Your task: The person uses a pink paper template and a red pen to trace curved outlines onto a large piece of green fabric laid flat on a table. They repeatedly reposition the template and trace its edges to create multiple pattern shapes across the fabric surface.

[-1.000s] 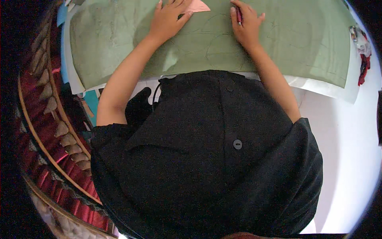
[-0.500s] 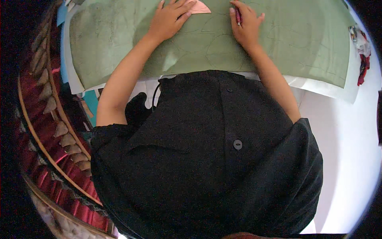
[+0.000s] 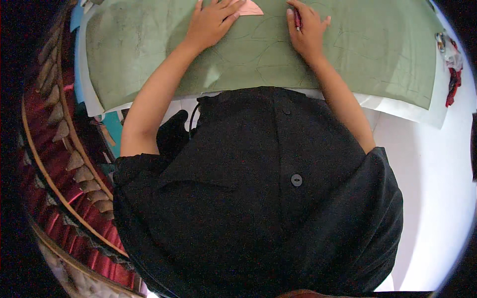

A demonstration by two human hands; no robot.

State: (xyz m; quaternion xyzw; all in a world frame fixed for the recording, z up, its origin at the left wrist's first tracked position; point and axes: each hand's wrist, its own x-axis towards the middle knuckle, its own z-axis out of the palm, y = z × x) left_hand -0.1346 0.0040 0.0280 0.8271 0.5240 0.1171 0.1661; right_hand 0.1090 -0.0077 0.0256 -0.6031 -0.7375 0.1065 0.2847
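A large green sheet (image 3: 134,54) with thin curved outlines drawn on it covers the table before me. My left hand (image 3: 211,25) lies flat on it, fingers outstretched over a small pink fan-shaped piece (image 3: 252,9) with a curved edge. Part of that piece is under the fingers, and its top is near the picture's upper edge. To the right, my right hand (image 3: 310,37) is closed around a slim dark red pen (image 3: 297,21). The pen's pale end points toward me. Its other end is hard to make out. The two hands are apart, with drawn lines between them.
White material (image 3: 397,110) shows beneath the green sheet along the near edge. A clear plastic bag with something red (image 3: 453,79) lies past the sheet's right edge. At the left are dark red pleated drapery (image 3: 89,223) with scalloped trim and a teal item (image 3: 113,130).
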